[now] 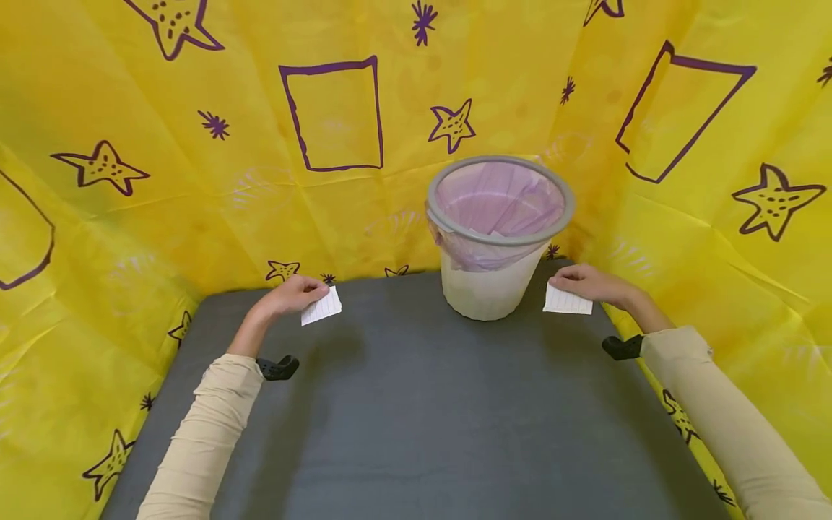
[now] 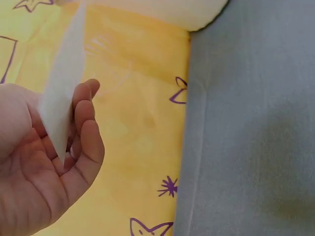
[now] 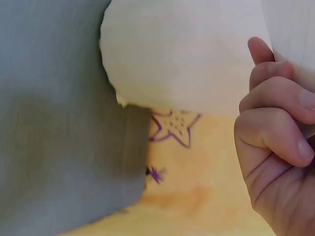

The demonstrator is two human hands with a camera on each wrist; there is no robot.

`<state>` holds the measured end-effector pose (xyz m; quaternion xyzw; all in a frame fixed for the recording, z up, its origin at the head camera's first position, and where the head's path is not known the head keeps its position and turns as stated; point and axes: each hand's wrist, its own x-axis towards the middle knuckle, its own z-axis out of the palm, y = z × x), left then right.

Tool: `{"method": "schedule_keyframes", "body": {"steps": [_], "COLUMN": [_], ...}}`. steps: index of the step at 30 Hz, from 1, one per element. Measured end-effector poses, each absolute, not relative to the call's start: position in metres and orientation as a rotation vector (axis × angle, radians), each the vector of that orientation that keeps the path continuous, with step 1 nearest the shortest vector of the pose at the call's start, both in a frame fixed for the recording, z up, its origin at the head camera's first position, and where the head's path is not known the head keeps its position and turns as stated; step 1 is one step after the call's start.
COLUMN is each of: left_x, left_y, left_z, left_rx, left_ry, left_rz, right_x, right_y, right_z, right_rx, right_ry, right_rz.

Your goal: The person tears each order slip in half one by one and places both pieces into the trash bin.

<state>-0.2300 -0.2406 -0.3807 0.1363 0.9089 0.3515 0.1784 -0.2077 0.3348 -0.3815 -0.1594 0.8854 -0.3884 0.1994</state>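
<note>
My left hand (image 1: 290,295) pinches a small piece of lined white paper (image 1: 321,306) above the table's back left part. In the left wrist view that paper (image 2: 64,83) is seen nearly edge-on, between thumb and curled fingers. On the other side, my right hand (image 1: 593,283) pinches a second piece of lined paper (image 1: 568,301), just right of the trash can (image 1: 484,285). The can is whitish with a grey rim and a pinkish-purple bag lining it. In the right wrist view, the fingers (image 3: 268,130) curl beside the paper (image 3: 295,34), which runs out of frame.
A grey-covered table (image 1: 416,404) lies below both hands, with the trash can standing at its back right. Yellow cloth (image 1: 338,217) with purple stars and outlines encloses the back and sides. Each wrist wears a black device (image 1: 279,368).
</note>
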Motion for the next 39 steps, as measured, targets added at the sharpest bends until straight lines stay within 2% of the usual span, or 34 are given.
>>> {"method": "schedule_keyframes", "body": {"steps": [3,8,12,20,29,34,39], "left_x": [-0.241,-0.259,-0.271,-0.301,-0.316,-0.327,-0.331], "left_y": [-0.238,-0.232,-0.217,-0.121,-0.053,-0.003,0.026], "left_z": [-0.362,-0.301,-0.262,-0.211,-0.192,-0.198,-0.211], "left_rx": [0.39,0.411,0.424,0.589,0.731,0.906,0.886], "left_ry": [2.556,2.57,2.595,2.591,2.598,2.576,2.545], "left_rz": [1.038,1.176,1.177,1.016,0.882,0.813,0.712], "right_x": [-0.208,-0.21,-0.212,-0.243,-0.26,-0.274,-0.289], "right_y": [0.351,0.368,0.366,0.319,0.284,0.261,0.238], "right_z": [-0.356,-0.297,-0.276,-0.241,-0.224,-0.227,-0.234], "right_rx": [-0.404,-0.293,-0.283,-0.386,-0.44,-0.474,-0.521], "right_ry": [2.513,2.621,2.671,2.672,2.654,2.718,2.719], "right_rz": [-1.087,-1.156,-1.109,-1.06,-0.964,-0.879,-0.807]}}
